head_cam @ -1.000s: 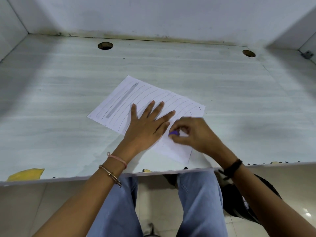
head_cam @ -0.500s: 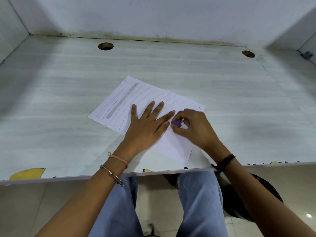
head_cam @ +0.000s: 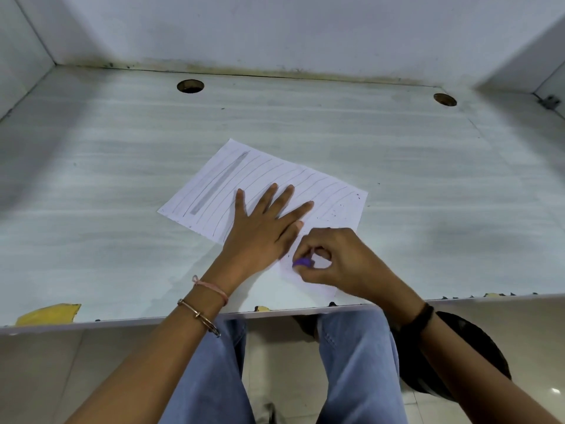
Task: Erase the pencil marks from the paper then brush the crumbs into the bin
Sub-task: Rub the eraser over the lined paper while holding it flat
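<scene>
A sheet of paper (head_cam: 321,194) lies at an angle on the pale desk (head_cam: 122,209), with one corner pointing toward the desk's near edge. The left hand (head_cam: 263,234) rests flat on the middle of the paper, palm down. Its fingers are straight and fanned wide, gripping nothing and pressing the sheet down.

Just beside it, over the paper's near corner, the right hand (head_cam: 339,261) is curled. Its thumb and fingertips pinch a small purple eraser (head_cam: 303,262), whose tip meets the sheet. The eraser sits between the two hands, close to the thumb side of the left hand but apart from it.

Thin pencil lines (head_cam: 275,169) cross the far half of the paper, beyond the left fingertips. A broad grey shaded band (head_cam: 220,183) runs along the paper's left margin. Around the eraser the paper looks blank. Small dark specks (head_cam: 339,209) dot the paper's right corner, just past the right hand.

Well beyond the paper, two round holes (head_cam: 190,86) are cut into the desk. Left of the paper, a yellow patch (head_cam: 49,313) sits at the desk's near edge.

The left wrist wears a pink thread (head_cam: 214,287) and a metal bangle (head_cam: 198,316), and the right wrist a black band (head_cam: 423,313). Nearer than the paper, below the desk's edge, are legs in blue jeans (head_cam: 357,362). A dark round object (head_cam: 477,347) lies partly behind the right forearm, and I cannot tell what it is.
</scene>
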### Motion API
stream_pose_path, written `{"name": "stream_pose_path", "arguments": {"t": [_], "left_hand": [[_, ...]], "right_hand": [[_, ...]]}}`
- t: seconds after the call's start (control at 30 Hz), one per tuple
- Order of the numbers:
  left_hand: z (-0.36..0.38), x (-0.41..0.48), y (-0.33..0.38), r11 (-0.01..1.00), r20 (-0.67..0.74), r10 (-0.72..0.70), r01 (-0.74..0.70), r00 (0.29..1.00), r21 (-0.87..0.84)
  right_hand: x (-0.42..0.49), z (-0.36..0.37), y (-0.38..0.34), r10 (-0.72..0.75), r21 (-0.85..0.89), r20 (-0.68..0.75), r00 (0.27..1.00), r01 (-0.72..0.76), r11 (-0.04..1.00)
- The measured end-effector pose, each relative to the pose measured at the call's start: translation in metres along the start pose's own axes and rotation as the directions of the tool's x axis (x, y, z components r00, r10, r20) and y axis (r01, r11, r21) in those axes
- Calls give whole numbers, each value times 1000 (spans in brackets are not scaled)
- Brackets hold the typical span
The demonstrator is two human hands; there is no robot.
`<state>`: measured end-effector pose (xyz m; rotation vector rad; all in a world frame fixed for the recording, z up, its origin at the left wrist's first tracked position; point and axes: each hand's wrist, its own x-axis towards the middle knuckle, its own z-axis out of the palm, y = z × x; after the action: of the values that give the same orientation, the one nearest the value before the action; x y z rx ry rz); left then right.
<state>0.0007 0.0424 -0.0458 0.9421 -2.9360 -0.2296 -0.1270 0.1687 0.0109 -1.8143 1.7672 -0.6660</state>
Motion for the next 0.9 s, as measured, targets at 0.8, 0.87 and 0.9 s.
{"name": "stream_pose_path", "arguments": {"t": [0.8,0.87,0.9], "left_hand": [[1,-2,0,999,-22,1,-2,1000,-33],[0,-2,0,998,-17,-11,9,1000,-65],[0,-2,0,997,-21,-14,13,1000,-70]], "right_hand": [[-2,-10,3,-38,41,139,989,33,999],[11,-23,18,13,6,-36,999,-13,1000],[17,-28,24,38,-20,-145,989,-42,999]]}}
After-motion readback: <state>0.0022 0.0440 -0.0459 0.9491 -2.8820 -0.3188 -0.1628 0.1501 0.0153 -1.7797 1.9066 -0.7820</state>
